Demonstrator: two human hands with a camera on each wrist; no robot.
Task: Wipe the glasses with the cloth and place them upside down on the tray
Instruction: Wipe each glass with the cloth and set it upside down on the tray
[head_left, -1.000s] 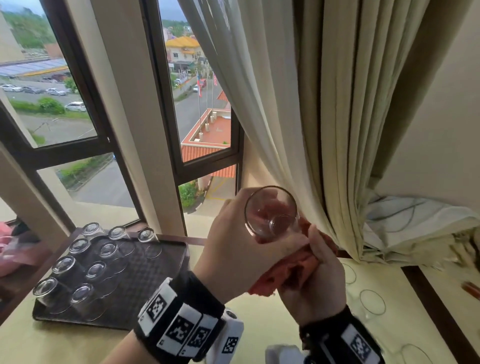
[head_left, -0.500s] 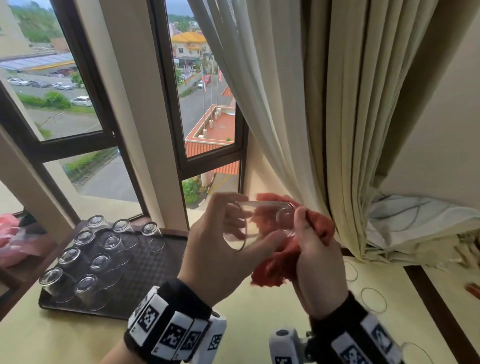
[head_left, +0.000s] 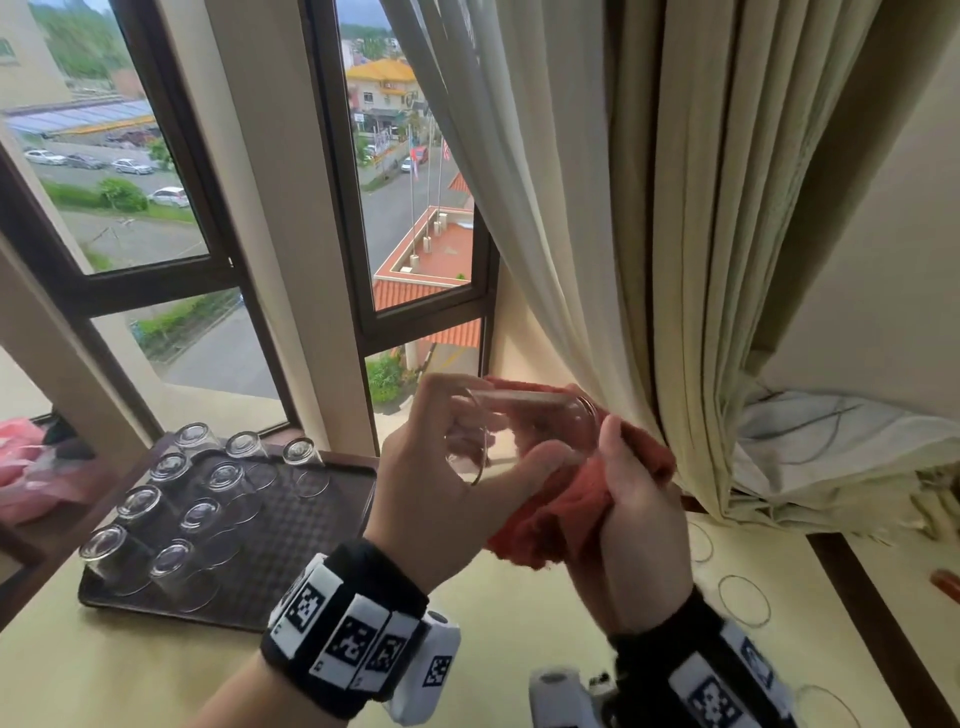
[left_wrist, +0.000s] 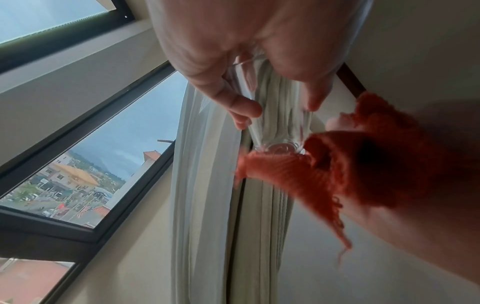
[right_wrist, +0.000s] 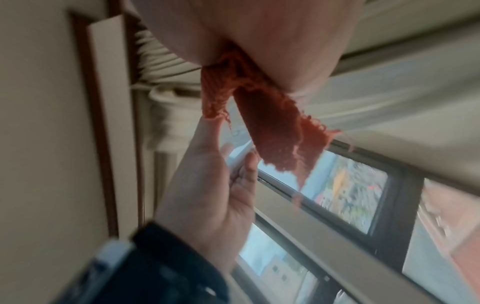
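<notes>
The left hand (head_left: 441, 493) curls its fingers and thumb around a clear glass (head_left: 524, 436), held on its side in the air above the pale yellow table (head_left: 156, 670), mouth toward the tray. The right hand (head_left: 634, 530) clutches a bunched red cloth (head_left: 550, 525) against the glass's base end. To the left of the glass, a dark tray (head_left: 291, 545) sits on the table near the window (head_left: 415, 208), carrying nine glasses (head_left: 171, 483) upside down in rows, bases up. To the right of the glass, several faint clear rims (head_left: 743, 600) rest on the tabletop; I cannot tell their shape beyond that. Behind the glass hang cream curtains (head_left: 623, 208), and past the window lie a street and roofs. The left wrist view alone shows the glass's thick base (left_wrist: 279, 147) touching the cloth (left_wrist: 363, 168), with the fingertips (left_wrist: 244, 107) pinching its wall. The right wrist view is blurred, showing cloth (right_wrist: 272, 123) hanging from the palm.
</notes>
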